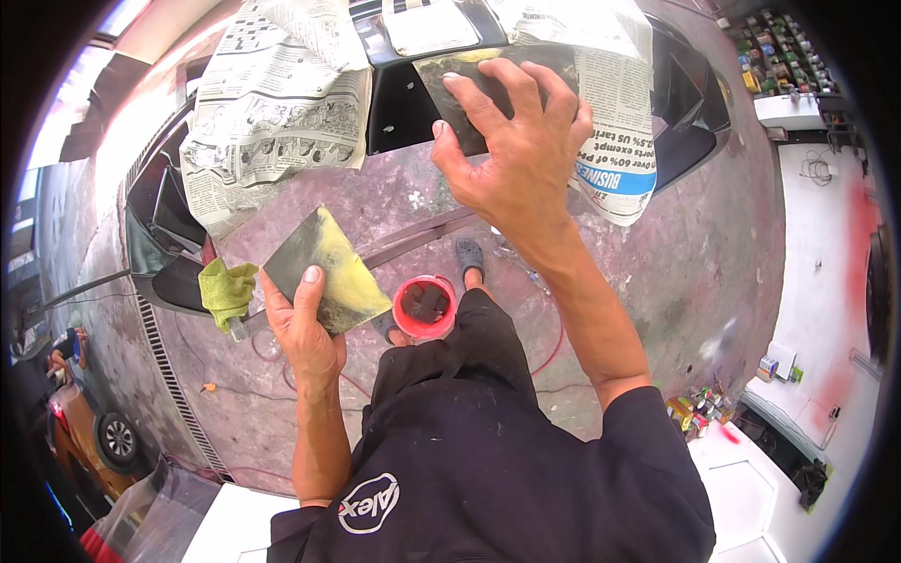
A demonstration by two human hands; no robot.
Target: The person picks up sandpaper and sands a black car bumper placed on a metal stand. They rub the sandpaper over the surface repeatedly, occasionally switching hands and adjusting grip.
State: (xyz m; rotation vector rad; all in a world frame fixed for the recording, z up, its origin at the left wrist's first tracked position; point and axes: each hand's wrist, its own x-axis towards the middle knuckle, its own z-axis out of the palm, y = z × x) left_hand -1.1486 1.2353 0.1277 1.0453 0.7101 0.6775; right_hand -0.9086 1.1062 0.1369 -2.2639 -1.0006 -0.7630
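My left hand (305,324) grips the lower left edge of a stiff, dark grey square sheet (324,272), thumb on top. A yellow, powdery-looking smear covers its right side; whether it is sandpaper or a board I cannot tell. My right hand (516,136) is spread over a similar dark sheet (460,108) with yellow along its far edge. Its fingers are apart, and whether the fingertips touch the sheet is unclear. That sheet lies against a black car part, perhaps a bumper (394,108), partly covered by newspaper on the left (277,113) and newspaper on the right (615,113).
A red bucket (450,322) with dark pieces inside stands by my feet. A yellow-green cloth (227,291) hangs left of my left hand. Dark bars (413,235) cross above the stained floor. Cans and bottles (699,413) cluster at right; a drain grate (169,375) runs along the left.
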